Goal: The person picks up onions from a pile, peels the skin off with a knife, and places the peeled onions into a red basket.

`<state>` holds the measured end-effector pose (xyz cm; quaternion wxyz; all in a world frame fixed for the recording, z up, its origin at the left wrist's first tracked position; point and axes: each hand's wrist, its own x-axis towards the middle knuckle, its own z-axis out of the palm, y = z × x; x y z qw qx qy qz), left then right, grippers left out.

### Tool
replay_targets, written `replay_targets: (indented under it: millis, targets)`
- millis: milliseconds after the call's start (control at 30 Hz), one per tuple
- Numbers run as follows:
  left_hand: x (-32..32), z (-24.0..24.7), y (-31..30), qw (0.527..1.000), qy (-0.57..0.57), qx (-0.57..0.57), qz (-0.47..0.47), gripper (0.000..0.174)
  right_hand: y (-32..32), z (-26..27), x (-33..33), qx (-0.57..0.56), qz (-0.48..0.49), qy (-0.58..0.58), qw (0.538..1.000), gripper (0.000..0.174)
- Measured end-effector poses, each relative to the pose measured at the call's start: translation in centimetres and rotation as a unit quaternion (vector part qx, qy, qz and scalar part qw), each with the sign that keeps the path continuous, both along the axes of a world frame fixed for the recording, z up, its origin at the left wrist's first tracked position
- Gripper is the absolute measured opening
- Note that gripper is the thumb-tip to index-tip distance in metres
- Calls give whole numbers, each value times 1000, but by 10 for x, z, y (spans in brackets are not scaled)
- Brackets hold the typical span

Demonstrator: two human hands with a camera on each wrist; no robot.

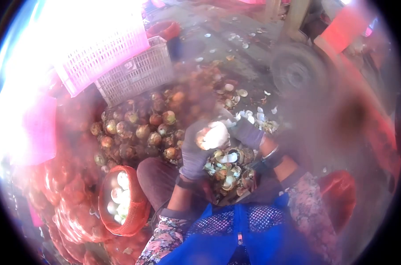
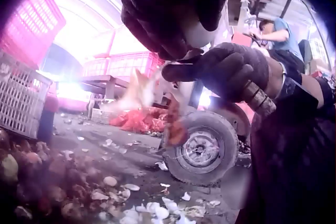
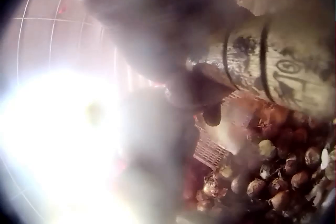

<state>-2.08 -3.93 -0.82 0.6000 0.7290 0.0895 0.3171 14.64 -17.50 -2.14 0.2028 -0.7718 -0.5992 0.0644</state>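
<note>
My gloved left hand [image 1: 193, 152] grips a partly peeled onion [image 1: 217, 135], white over most of it with brown skin on its left side. Close beside it, my gloved right hand [image 1: 250, 133] holds a small knife by its wooden handle [image 2: 259, 100]. In the left wrist view, the right hand [image 2: 226, 69] has its thumb and fingertips right at the onion [image 2: 198, 36], under the left hand [image 2: 168, 11]. The same handle [image 3: 278, 64], with dark rings and marks, fills the upper right of the right wrist view. Most of the blade is hidden.
Unpeeled onions [image 1: 143, 131] lie heaped ahead and left, before stacked crates [image 1: 136, 73]. Peels [image 1: 229, 170] cover the ground below my hands. A red mesh basket [image 1: 141, 212] of peeled onions stands by my left knee, near full red mesh bags [image 1: 72, 212]. A wheel [image 2: 199, 148] stands ahead.
</note>
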Motion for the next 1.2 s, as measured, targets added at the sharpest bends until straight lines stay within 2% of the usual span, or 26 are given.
replay_targets:
  millis: [33,100,167,233,267,300,367,400,433,467,533,600,633,700,733,767,867,900,933,1000,1033,1100,1133,1167,1200]
  targets:
    - [-1,4,-1,1000,9,-23,2,65,-4,30,-10,11,-51,201,978,70]
    - [0,4,0,999,15,-48,10,66,-10,60,-18,36,-84,434,896,73]
    - [0,-3,3,998,11,-54,17,68,-12,68,-23,62,-56,516,853,74]
    - [-4,-1,6,999,25,-15,27,70,-6,50,-24,140,-11,585,799,72]
    - [-3,0,8,999,26,4,30,71,-4,44,-27,160,-1,600,784,68]
    - [-3,-1,8,1000,9,-23,17,73,-3,41,-30,171,-7,613,771,64]
    - [-3,2,6,999,-7,-40,23,70,-2,43,-39,173,-58,609,772,57]
    - [-4,1,7,998,-5,-57,25,69,-3,48,-46,164,-103,581,790,53]
    - [-2,3,7,995,-24,-97,23,70,2,37,-49,221,-133,467,846,47]
    - [-1,7,-3,989,-61,-130,36,58,11,16,-49,274,-160,344,884,42]
    - [1,-9,3,989,-62,-124,44,57,20,14,-48,348,-199,298,866,36]
    - [5,-16,6,992,-29,-117,43,63,11,35,-51,246,-285,426,823,35]
    - [6,-14,6,992,-11,-114,44,66,16,26,-43,271,-298,403,822,34]
    - [5,-10,5,986,-5,127,109,63,9,33,-42,246,-290,509,773,31]
    - [5,-4,4,959,-1,246,140,62,7,43,-44,231,-284,560,744,30]
    - [6,-1,0,949,7,272,159,60,6,49,-45,239,-259,575,738,28]
    - [4,1,-2,943,37,287,163,62,15,33,-47,280,-223,507,784,27]
    - [3,3,-3,939,65,293,166,62,13,34,-47,260,-197,499,803,27]
    - [2,11,-5,950,100,259,144,63,11,36,-46,241,-169,489,821,26]
    - [3,-9,1,972,71,203,100,60,13,32,-51,227,-197,491,818,26]
    - [4,-14,3,991,48,102,68,58,17,23,-45,267,-154,410,858,25]
    - [-3,-6,6,997,57,-40,26,58,9,22,-38,258,-122,540,792,24]
    - [-4,7,5,994,39,-101,16,58,2,48,-37,200,-128,719,653,24]
    - [-7,25,0,984,50,-172,17,57,1,45,-26,210,-151,695,671,25]
    - [-7,22,0,982,35,-187,14,57,1,46,-21,220,-173,670,688,30]
